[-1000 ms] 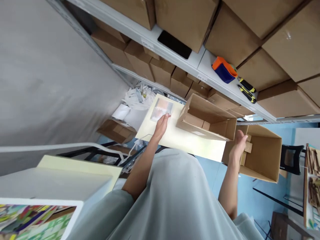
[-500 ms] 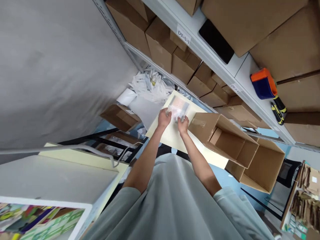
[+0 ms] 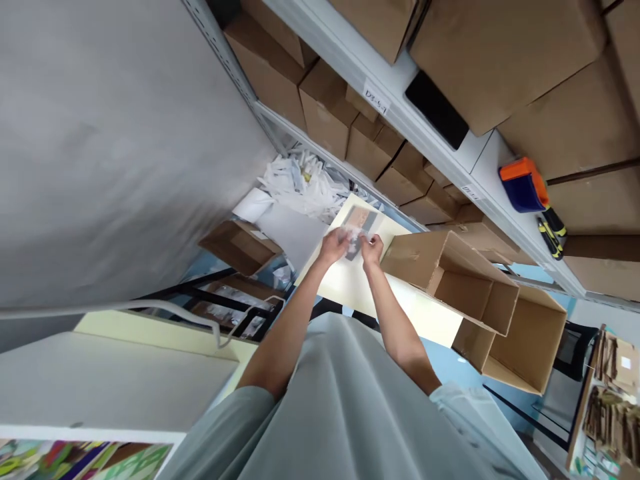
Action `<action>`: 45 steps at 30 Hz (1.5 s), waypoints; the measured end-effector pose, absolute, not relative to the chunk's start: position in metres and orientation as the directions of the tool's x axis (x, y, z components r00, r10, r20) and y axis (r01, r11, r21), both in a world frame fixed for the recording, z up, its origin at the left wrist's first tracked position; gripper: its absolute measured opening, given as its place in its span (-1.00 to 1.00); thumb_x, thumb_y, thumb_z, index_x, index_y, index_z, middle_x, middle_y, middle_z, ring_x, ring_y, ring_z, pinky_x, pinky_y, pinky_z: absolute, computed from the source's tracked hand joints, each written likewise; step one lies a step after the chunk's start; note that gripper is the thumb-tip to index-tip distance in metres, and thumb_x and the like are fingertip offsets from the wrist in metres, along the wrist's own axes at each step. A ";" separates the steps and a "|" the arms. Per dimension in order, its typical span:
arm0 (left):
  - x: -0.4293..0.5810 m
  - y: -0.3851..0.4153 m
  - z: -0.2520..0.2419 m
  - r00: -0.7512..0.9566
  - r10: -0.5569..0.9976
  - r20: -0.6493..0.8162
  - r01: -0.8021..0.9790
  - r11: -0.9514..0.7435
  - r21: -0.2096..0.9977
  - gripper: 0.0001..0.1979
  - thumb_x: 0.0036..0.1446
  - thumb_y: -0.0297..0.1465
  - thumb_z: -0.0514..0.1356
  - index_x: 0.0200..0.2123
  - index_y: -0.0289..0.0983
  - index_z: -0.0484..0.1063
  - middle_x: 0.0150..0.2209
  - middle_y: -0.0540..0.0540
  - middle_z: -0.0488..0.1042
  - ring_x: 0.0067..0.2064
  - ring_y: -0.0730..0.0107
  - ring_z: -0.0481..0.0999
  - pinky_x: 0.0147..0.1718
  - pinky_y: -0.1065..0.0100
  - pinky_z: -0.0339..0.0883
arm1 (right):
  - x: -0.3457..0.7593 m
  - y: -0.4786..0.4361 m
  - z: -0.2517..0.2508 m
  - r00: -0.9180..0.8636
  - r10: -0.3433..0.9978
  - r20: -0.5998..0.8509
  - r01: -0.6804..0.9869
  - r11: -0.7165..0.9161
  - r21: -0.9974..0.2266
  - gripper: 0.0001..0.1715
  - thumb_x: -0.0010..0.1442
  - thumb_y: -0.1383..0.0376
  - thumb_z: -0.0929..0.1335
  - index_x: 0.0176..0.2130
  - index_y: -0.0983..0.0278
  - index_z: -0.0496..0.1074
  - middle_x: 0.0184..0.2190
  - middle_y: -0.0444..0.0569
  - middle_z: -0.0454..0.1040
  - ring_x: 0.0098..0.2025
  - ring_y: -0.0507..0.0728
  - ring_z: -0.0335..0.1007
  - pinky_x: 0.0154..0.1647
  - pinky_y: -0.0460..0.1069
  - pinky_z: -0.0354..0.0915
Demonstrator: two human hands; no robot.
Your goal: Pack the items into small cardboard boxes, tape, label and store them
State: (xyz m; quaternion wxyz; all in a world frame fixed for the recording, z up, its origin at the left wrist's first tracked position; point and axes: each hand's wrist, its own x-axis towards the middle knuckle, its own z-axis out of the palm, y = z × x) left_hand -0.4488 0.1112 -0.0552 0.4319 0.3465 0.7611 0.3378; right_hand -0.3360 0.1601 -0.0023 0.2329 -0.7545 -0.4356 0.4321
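A flat, clear plastic packet (image 3: 361, 218) with grey and orange-brown patches lies on the cream tabletop (image 3: 340, 283), in front of me. My left hand (image 3: 335, 245) is closed, its fingers pinching the packet's crumpled near end from the left. From the right, my right hand (image 3: 371, 249) pinches the same end between thumb and fingers. Blur and glare hide what is inside the packet. Close to my right hand stands an open cardboard box (image 3: 417, 259), tipped with its mouth to the right.
Another open carton (image 3: 530, 333) sits beyond the first. A metal shelf (image 3: 450, 157) packed with boxes runs overhead to the right, bearing a black phone-like slab (image 3: 437, 109), a tape dispenser (image 3: 524, 187) and a cutter (image 3: 550, 238). Paper scraps (image 3: 305, 190) pile up behind the table.
Both hands have drawn closer together on the near end of the packet, which looks more bunched there. The view has tilted slightly, so the table and shelf sit a little lower.
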 end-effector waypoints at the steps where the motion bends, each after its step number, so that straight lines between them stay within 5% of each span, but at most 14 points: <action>1: -0.452 0.111 -0.046 -0.402 0.806 -0.434 0.200 0.539 0.818 -0.56 0.30 -0.15 0.21 0.13 -0.26 0.51 0.09 -0.29 0.66 0.23 -0.03 0.59 0.28 0.05 0.41 | -0.339 0.155 0.011 0.218 0.874 -0.435 0.448 -0.485 -0.751 -0.68 0.19 0.13 0.45 -0.40 0.14 0.25 -0.51 -0.28 0.30 -0.38 0.04 0.23 -0.35 -0.10 0.22; 5: -0.468 0.098 0.008 -0.410 0.797 -0.444 -0.035 0.473 0.880 -0.43 0.32 0.07 0.19 0.11 -0.28 0.53 -0.08 -0.24 0.70 -0.04 0.07 0.69 -0.01 0.17 0.56 | -0.332 0.119 0.081 0.026 0.935 -0.352 0.372 -0.336 -0.865 -0.63 0.21 0.03 0.46 -0.38 0.14 0.27 -0.46 -0.24 0.33 -0.37 0.06 0.24 -0.31 -0.08 0.26; 9: -0.472 0.068 0.082 -0.281 0.840 -0.465 -0.301 0.382 0.873 -0.34 0.06 0.25 0.37 -0.15 -0.25 0.59 -0.27 -0.13 0.68 -0.22 0.11 0.68 -0.24 0.26 0.58 | -0.295 0.077 0.164 -0.110 0.952 -0.284 0.214 -0.257 -0.943 -0.55 0.21 -0.11 0.50 -0.29 0.18 0.43 -0.35 -0.10 0.52 -0.29 0.14 0.41 -0.25 -0.01 0.38; 14: -0.425 0.043 0.157 -0.012 0.874 -0.485 -0.491 0.418 0.765 -0.34 -0.04 0.16 0.49 -0.10 -0.26 0.63 -0.29 -0.17 0.70 -0.21 0.05 0.73 -0.24 0.20 0.63 | -0.222 0.048 0.235 -0.106 0.939 -0.328 0.031 -0.327 -0.945 -0.41 0.09 -0.17 0.60 -0.17 0.24 0.64 -0.19 0.02 0.70 -0.19 0.23 0.57 -0.14 0.07 0.50; 21: -0.316 0.065 0.198 0.036 0.909 -0.415 -0.543 0.367 0.755 -0.40 -0.06 0.10 0.54 -0.19 -0.27 0.62 -0.30 -0.12 0.69 -0.31 0.23 0.69 -0.30 0.31 0.58 | -0.130 0.042 0.259 0.012 0.953 -0.303 -0.089 -0.301 -0.950 -0.47 0.08 -0.17 0.62 -0.34 0.24 0.71 -0.25 -0.01 0.68 -0.22 0.20 0.55 -0.16 0.06 0.48; 25: -0.280 0.074 0.216 0.037 0.921 -0.387 -0.464 0.359 0.810 -0.42 -0.05 0.11 0.54 -0.22 -0.26 0.60 -0.34 -0.09 0.67 -0.34 0.23 0.66 -0.35 0.31 0.55 | -0.098 0.036 0.263 0.016 0.962 -0.271 -0.165 -0.265 -0.950 -0.43 0.10 -0.23 0.58 -0.36 0.22 0.70 -0.28 0.02 0.68 -0.11 0.27 0.59 -0.07 0.13 0.54; 29: -0.260 0.073 0.232 -0.019 0.953 -0.302 -0.314 0.281 0.907 -0.48 0.10 0.11 0.45 -0.17 -0.22 0.58 -0.25 -0.13 0.69 -0.17 0.06 0.71 -0.17 0.16 0.63 | -0.078 0.032 0.266 0.056 0.965 -0.256 -0.230 -0.237 -0.944 -0.41 0.10 -0.24 0.59 -0.32 0.22 0.72 -0.23 0.06 0.70 -0.06 0.30 0.61 -0.01 0.17 0.57; 34: -0.239 0.070 0.258 -0.236 0.969 0.068 0.122 -0.040 0.992 -0.34 0.24 -0.06 0.37 0.32 -0.17 0.42 0.34 -0.30 0.49 0.36 -0.09 0.51 0.31 -0.06 0.46 | -0.053 0.032 0.271 0.079 0.982 -0.171 -0.175 -0.155 -0.972 -0.43 0.17 -0.23 0.55 -0.30 0.22 0.73 -0.13 0.07 0.69 -0.04 0.29 0.58 -0.01 0.15 0.54; 36: -0.232 0.068 0.280 -0.133 0.942 0.307 0.390 -0.235 0.890 -0.31 0.30 -0.22 0.34 0.45 -0.09 0.31 0.51 -0.25 0.27 0.53 -0.09 0.26 0.47 -0.14 0.26 | -0.042 0.034 0.275 0.076 0.988 -0.131 -0.115 -0.122 -0.986 -0.46 0.21 -0.20 0.54 -0.34 0.21 0.72 -0.17 0.05 0.66 -0.12 0.25 0.55 -0.09 0.11 0.51; 38: -0.226 0.066 0.305 0.150 0.876 0.459 0.537 -0.462 0.706 -0.35 0.34 -0.37 0.28 0.46 -0.02 0.33 0.59 -0.16 0.11 0.63 -0.12 0.00 0.54 -0.25 0.05 | -0.030 0.036 0.281 0.041 0.996 -0.074 -0.036 -0.073 -0.997 -0.50 0.25 -0.15 0.53 -0.40 0.21 0.71 -0.24 0.01 0.63 -0.20 0.20 0.51 -0.17 0.06 0.45; 41: -0.217 0.064 0.335 0.493 0.743 0.452 0.573 -0.668 0.475 -0.37 0.30 -0.48 0.30 0.39 0.03 0.43 0.64 -0.09 -0.02 0.66 -0.23 -0.22 0.52 -0.47 -0.10 | -0.013 0.039 0.295 -0.070 0.997 0.042 0.089 0.048 -0.995 -0.55 0.29 -0.10 0.53 -0.40 0.18 0.73 -0.32 -0.02 0.60 -0.24 0.17 0.50 -0.20 0.04 0.41; 45: -0.209 0.064 0.342 0.577 0.705 0.414 0.597 -0.709 0.375 -0.51 0.25 -0.52 0.38 0.21 -0.07 0.57 0.59 -0.19 0.12 0.64 -0.27 -0.16 0.49 -0.60 -0.26 | 0.009 0.043 0.312 -0.241 0.959 0.148 0.225 0.203 -0.953 -0.67 0.39 -0.02 0.49 -0.24 0.09 0.78 -0.24 -0.01 0.67 -0.19 0.19 0.58 -0.13 0.06 0.45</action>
